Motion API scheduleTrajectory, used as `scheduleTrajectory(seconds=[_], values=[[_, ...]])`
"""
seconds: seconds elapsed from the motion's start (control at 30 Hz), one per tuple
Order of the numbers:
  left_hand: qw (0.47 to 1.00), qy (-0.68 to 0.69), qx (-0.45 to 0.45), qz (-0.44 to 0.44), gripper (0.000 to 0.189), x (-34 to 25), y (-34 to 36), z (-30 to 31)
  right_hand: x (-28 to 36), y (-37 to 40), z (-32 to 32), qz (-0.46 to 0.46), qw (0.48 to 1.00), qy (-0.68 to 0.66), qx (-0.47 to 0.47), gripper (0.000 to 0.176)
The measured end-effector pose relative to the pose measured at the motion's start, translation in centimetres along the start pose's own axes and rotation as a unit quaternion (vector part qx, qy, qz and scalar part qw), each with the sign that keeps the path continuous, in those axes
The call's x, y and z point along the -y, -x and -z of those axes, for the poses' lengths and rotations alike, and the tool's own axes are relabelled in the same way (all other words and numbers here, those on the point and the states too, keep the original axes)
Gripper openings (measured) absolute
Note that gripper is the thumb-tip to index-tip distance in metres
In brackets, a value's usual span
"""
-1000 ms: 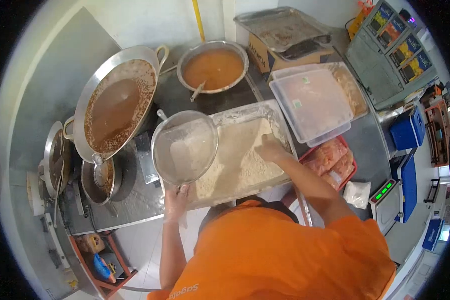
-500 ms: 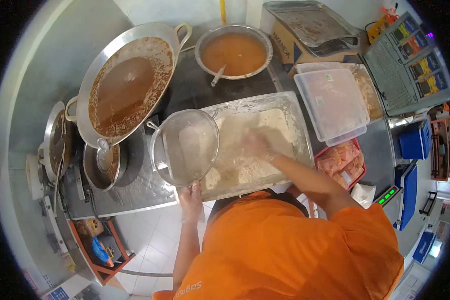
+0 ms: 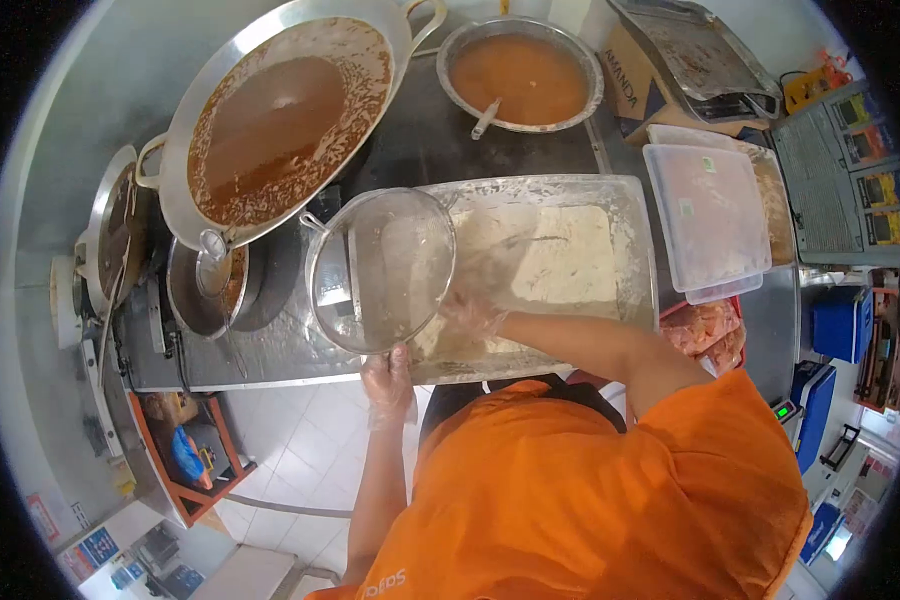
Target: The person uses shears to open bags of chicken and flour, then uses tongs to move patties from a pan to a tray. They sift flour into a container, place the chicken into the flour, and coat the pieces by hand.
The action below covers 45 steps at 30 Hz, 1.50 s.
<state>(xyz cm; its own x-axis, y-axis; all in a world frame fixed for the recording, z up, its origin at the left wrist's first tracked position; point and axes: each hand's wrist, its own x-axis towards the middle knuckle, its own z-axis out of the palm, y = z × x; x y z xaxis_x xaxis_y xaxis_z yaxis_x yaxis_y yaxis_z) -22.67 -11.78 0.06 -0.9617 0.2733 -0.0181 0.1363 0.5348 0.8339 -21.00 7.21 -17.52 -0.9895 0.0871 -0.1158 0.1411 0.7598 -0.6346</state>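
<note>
- Left hand [image 3: 386, 385] is gripping the sieve [image 3: 382, 270] over the tray's [image 3: 633, 250] left end, some fingers hiding.
- Right hand [image 3: 472, 314] is reaching inside the tray, looking blurred — spread or curled, I cannot tell.
- Beyond the tray's left end, a pan [image 3: 185, 120] is running out of view.

The left hand [image 3: 388, 382] curls in a grip, left forearm [image 3: 378, 490] stretched forward, while the right hand [image 3: 475, 314] reaches inward.

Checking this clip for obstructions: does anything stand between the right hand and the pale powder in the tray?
Nothing visible does. The right hand reaches into the tray, with powder exposed beside it. The sieve, gripped at its near rim by the left hand, overlaps only the tray's left part.
</note>
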Motion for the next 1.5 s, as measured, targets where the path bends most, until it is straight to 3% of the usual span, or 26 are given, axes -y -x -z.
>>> scheduleTrajectory(seconds=[0.13, 0.27, 0.3, 0.33, 0.4, 0.47, 0.53, 0.6, 0.67, 0.7, 0.73, 0.8, 0.87, 0.93, 1.0, 1.03, 1.1, 1.17, 1.2, 1.23, 1.3, 1.33, 1.4, 1.43, 1.47, 1.5], values=[[1.000, -0.014, 0.013, -0.025, 0.023, 1.5, 0.1, 0.3, 2.3, 0.0, -1.5, 0.042, 0.985, -0.088, 0.144, 0.043], [1.000, -0.013, -0.005, -0.022, 0.023, 1.3, 0.1, 0.1, 2.1, -1.0, -1.2, 0.032, 0.965, -0.140, 0.219, 0.043], [0.998, -0.034, 0.038, 0.031, 0.020, 0.8, 0.2, 0.5, 2.0, -1.1, -1.1, 0.024, 0.962, -0.147, 0.230, 0.042], [0.998, -0.036, 0.038, 0.030, 0.020, 0.7, 0.4, 0.6, 1.9, -1.2, -1.1, 0.016, 0.958, -0.160, 0.236, 0.042], [0.985, -0.125, -0.002, -0.120, 0.014, 0.3, 0.4, 0.3, 2.0, -1.2, -1.1, -0.005, 0.953, -0.188, 0.235, 0.042], [0.985, -0.119, -0.005, -0.122, 0.012, -2.0, 0.6, 1.2, 2.4, -0.8, -1.3, -0.034, 0.943, -0.247, 0.220, 0.042], [0.976, -0.200, -0.007, -0.086, 0.016, -2.0, 1.8, 1.7, 2.0, -0.4, -0.1, -0.077, 0.922, -0.328, 0.191, 0.042], [0.976, -0.193, -0.017, -0.098, 0.013, -2.2, 2.2, 2.3, 1.7, 0.1, 1.8, -0.124, 0.887, -0.415, 0.159, 0.042], [0.977, -0.207, 0.051, 0.005, 0.011, -4.1, 2.3, 3.0, 2.0, 0.2, 4.5, -0.179, 0.851, -0.475, 0.131, 0.042], [0.982, -0.154, 0.087, 0.062, 0.019, -5.5, 2.4, 3.4, 2.5, 0.2, 5.9, -0.206, 0.833, -0.500, 0.118, 0.042], [0.984, -0.148, 0.088, 0.053, 0.019, -5.4, 2.2, 3.1, 3.3, 0.0, 7.5, -0.240, 0.817, -0.511, 0.115, 0.042], [0.975, -0.138, 0.172, 0.040, 0.024, -4.1, 1.7, 1.9, 5.9, -0.6, 10.9, -0.313, 0.802, -0.496, 0.115, 0.042], [0.978, -0.092, 0.184, 0.041, 0.031, -3.1, 0.6, 0.0, 6.8, -0.6, 12.8, -0.336, 0.817, -0.458, 0.097, 0.042], [0.949, -0.093, 0.265, 0.142, 0.037, -2.8, -0.7, -0.7, 3.7, 1.5, 10.3, -0.193, 0.905, -0.376, -0.055, 0.043], [0.954, -0.077, 0.260, 0.131, 0.040, -3.1, -1.5, -0.2, 1.5, 4.1, 13.9, -0.163, 0.950, -0.220, -0.148, 0.043], [0.956, -0.089, 0.261, 0.104, 0.040, -2.7, -1.9, 0.2, 1.3, 5.2, 18.1, -0.238, 0.948, -0.163, -0.130, 0.042], [0.960, -0.077, 0.257, 0.080, 0.035, -2.0, -2.4, 1.0, -2.1, 8.3, 21.4, -0.292, 0.956, 0.007, 0.007, 0.044], [0.968, -0.015, 0.238, 0.082, 0.036, -2.7, -2.1, 1.5, -6.8, 11.1, 18.7, -0.280, 0.932, 0.172, 0.152, 0.045], [0.972, 0.048, 0.214, 0.081, 0.038, -3.0, -2.3, 1.5, -5.8, 11.6, 18.5, -0.259, 0.928, 0.172, 0.205, 0.046], [0.977, 0.014, 0.202, 0.062, 0.034, -2.8, -2.3, 1.4, -4.2, 11.5, 18.1, -0.236, 0.921, 0.173, 0.256, 0.049], [0.983, 0.019, 0.173, 0.063, 0.032, -2.8, -2.0, 1.2, -4.6, 9.4, 11.3, -0.232, 0.945, 0.042, 0.226, 0.053], [0.987, 0.022, 0.142, 0.068, 0.031, -2.7, -1.8, 1.2, -1.5, 7.1, 10.5, -0.238, 0.933, 0.000, 0.270, 0.047], [0.989, 0.052, 0.128, 0.060, 0.029, -2.4, -1.4, 1.1, 1.7, 4.5, 8.3, -0.160, 0.951, -0.118, 0.239, 0.041], [0.989, 0.085, 0.111, 0.048, 0.027, -2.4, -1.6, 1.1, 0.1, 3.7, 6.4, -0.161, 0.951, -0.119, 0.236, 0.041], [0.989, 0.084, 0.112, 0.044, 0.027, -2.5, -1.7, 1.1, -3.1, 2.3, 3.0, -0.054, 0.958, -0.169, 0.226, 0.047], [0.987, 0.091, 0.117, 0.064, 0.023, -2.6, -1.6, 1.2, -3.4, 2.1, 3.7, -0.037, 0.966, -0.133, 0.220, 0.054]])
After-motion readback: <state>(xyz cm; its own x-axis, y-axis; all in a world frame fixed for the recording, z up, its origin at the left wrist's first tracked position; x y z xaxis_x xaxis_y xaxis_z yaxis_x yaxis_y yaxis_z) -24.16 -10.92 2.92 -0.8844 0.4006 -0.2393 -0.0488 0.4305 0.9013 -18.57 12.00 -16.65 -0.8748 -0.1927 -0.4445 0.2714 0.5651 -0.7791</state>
